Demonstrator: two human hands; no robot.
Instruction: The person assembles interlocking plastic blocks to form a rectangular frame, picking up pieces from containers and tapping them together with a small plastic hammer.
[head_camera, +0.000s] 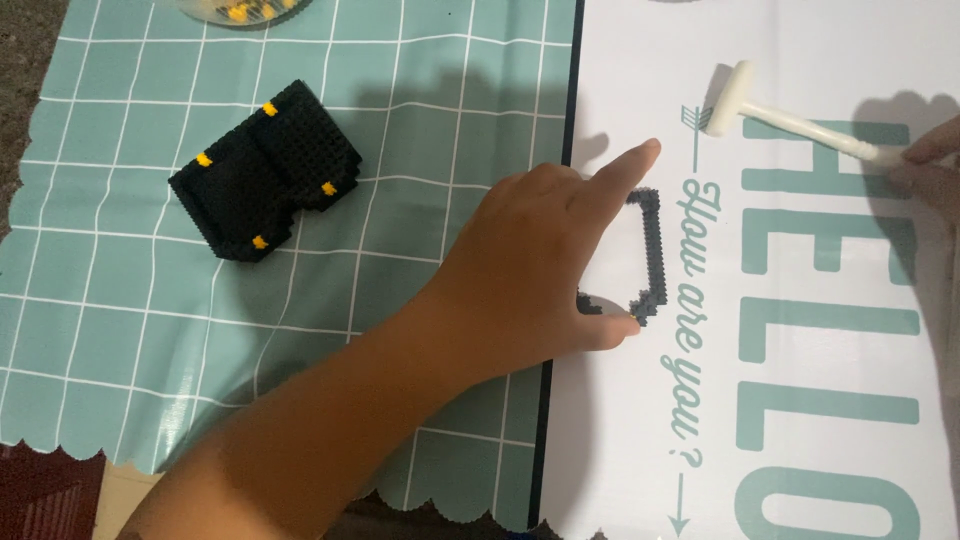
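Left hand (545, 265) rests on white printed board (800, 60), index finger extended, thumb tip touching thin black brick frame (652, 250); palm hides frame's left part. Right hand (930, 160), at right edge, pinches handle of small white hammer (790, 120), head lying on board. Black brick block (265, 170) with yellow studs sits apart on teal checked cloth (120, 330).

A home craft table (teal checked tablecloth (150, 330), small building-block model (265, 172)).

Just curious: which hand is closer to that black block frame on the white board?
The left hand: it lies over the black block frame, thumb touching its corner. The right hand is off at the edge, holding a white hammer.
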